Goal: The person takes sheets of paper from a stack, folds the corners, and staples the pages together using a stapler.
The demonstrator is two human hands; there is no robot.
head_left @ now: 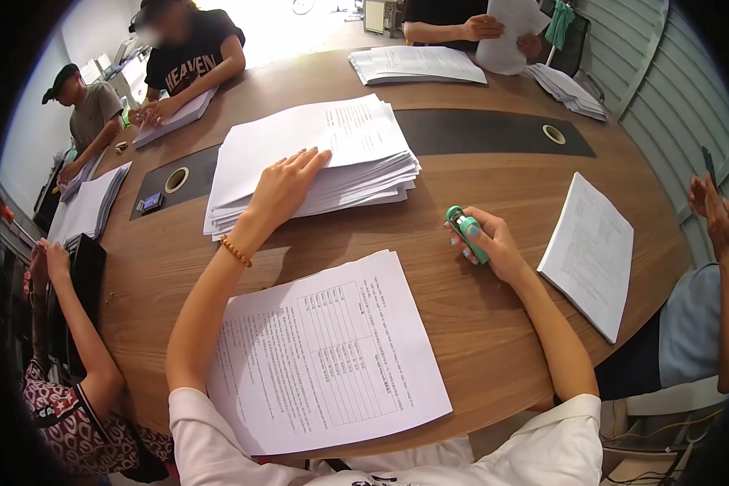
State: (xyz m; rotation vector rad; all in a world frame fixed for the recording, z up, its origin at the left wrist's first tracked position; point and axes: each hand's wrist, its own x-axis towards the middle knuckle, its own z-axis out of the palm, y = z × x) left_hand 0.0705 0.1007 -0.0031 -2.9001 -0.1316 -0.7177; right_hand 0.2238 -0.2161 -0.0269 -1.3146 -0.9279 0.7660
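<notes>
A thick, uneven stack of printed papers lies on the wooden table. My left hand rests flat on its top sheet, fingers spread and holding nothing. To the right, my right hand grips a green stapler just above the table, thumb along its side. Nearest to me lies a printed sheet with a table of rows, touched by neither hand. A neater stack of papers sits right of my right forearm.
The table has a dark inset strip with round holes. More paper stacks lie at the far side, far right and left. A small blue object sits at left. Several people are around the table.
</notes>
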